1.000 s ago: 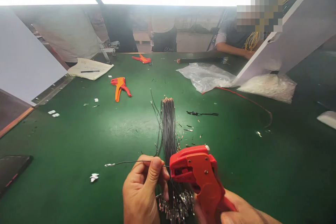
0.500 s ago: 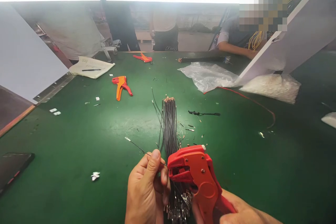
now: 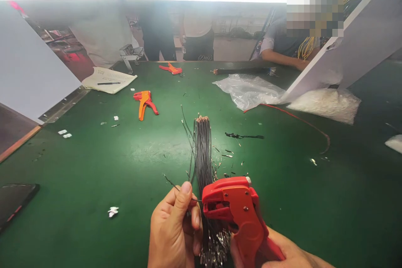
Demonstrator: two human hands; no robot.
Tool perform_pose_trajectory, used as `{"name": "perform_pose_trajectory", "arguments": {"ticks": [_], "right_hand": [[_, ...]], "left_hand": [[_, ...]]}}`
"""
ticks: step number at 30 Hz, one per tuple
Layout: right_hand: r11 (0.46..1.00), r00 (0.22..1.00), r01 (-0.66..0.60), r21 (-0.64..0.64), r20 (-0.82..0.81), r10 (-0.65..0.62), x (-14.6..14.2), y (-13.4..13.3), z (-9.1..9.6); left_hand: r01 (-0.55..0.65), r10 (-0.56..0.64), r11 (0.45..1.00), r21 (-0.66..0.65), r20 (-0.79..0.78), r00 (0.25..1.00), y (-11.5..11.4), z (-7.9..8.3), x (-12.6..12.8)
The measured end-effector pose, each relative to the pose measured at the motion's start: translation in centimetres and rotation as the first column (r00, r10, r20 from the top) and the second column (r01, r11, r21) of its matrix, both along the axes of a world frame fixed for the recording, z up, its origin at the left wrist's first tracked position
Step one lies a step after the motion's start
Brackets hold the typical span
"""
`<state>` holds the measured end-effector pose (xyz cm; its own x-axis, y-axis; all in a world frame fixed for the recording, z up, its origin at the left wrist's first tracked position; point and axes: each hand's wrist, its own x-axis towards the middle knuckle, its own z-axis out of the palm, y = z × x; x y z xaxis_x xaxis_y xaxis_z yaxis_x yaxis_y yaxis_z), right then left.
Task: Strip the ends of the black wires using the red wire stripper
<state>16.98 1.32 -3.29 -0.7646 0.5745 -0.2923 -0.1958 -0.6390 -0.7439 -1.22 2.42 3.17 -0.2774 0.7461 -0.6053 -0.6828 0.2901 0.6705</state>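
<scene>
My left hand [image 3: 176, 222] pinches a thin black wire [image 3: 171, 182] between thumb and fingers. One length of that wire sticks out to the upper left; its other end reaches the jaws of a red wire stripper [image 3: 234, 205]. My right hand [image 3: 282, 247] is wrapped around the stripper's handles, partly cut off by the lower edge. Behind and below both hands lies a bundle of black wires [image 3: 203, 150], bare copper showing at the far ends and shiny metal terminals at the near ends. Whether the jaws are clamped on the wire cannot be made out.
An orange-red wire stripper [image 3: 144, 102] and another red tool [image 3: 170, 68] lie farther off. Clear plastic bags [image 3: 249, 90] and a paper with a pen [image 3: 108, 80] are at the back. Wire scraps [image 3: 226, 155] litter the bundle's right. A co-worker's arm [image 3: 282, 57] rests behind the partition.
The wire's free end has shifted right and down, its pale tip less visible. The red wire stripper has moved slightly right and down. People in the background have shifted a little.
</scene>
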Motion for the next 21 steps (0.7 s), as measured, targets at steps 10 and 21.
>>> {"name": "perform_pose_trajectory", "arguments": {"ticks": [10,21], "right_hand": [[0.991,0.996,-0.081,0.103,-0.014,0.083,0.9,-0.9,-6.4],[0.986,0.999,-0.043,0.159,-0.026,0.047,1.7,-2.5,-8.9]], "left_hand": [[-0.032,0.034,0.999,0.018,-0.072,0.997,-0.5,-0.4,0.1],[-0.023,0.025,0.998,0.052,-0.036,0.999,-0.6,-0.4,0.0]]}}
